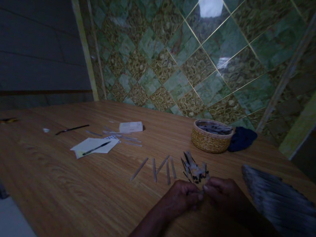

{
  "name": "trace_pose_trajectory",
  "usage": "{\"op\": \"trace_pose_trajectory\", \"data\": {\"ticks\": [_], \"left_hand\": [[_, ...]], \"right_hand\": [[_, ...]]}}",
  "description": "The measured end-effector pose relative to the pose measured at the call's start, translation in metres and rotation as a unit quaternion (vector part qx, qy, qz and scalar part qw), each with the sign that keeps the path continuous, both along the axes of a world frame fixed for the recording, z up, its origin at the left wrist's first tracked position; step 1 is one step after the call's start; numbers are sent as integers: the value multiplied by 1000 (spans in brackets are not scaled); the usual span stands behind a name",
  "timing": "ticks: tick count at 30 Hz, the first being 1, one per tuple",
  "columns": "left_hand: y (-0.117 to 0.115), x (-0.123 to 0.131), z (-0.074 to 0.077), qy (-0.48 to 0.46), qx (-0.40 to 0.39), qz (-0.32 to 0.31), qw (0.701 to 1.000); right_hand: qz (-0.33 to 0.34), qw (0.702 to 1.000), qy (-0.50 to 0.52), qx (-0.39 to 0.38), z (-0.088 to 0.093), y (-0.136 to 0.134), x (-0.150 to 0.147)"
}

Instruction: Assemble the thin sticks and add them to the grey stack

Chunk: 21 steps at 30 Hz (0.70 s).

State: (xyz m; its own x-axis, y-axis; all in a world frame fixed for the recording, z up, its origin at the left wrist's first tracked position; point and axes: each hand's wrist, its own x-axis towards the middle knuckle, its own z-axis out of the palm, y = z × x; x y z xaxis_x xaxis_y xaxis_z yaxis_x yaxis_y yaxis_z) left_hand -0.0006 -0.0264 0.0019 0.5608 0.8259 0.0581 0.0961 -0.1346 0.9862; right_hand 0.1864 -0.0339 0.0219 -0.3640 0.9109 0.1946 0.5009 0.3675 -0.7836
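Note:
Close together over the front of the wooden table are my left hand and my right hand, their fingertips almost meeting. Both are closed in a pinch around something small and pale that I cannot make out in the dim light. Just beyond them lies a loose heap of thin pale wrappers and black pieces. Left of that heap, several slim greyish sticks are spread out, some upright to me and some slanted. A bundle of long dark sticks in clear wrapping lies beside my right forearm.
A woven basket full of similar wrapped sticks stands at the back right, against a dark blue cloth. Farther left are a small white box, thin strips, white paper with a black pen, and a dark rod.

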Motion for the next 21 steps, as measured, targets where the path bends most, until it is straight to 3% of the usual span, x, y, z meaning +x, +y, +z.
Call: {"op": "trace_pose_trajectory", "data": {"ticks": [5, 10, 15, 21], "left_hand": [[-2, 3, -3, -8, 34, 4, 999], [-2, 5, -3, 59, 149, 49, 986], [0, 5, -4, 183, 340, 83, 919], [-2, 8, -12, 239, 455, 126, 848]], "right_hand": [[-16, 999, -26, 10, 1, -3, -2], [-39, 995, 50, -83, -4, -2, -7], [-87, 972, 141, -164, -15, 0, -14], [-129, 950, 182, -219, -22, 4, -19]]}}
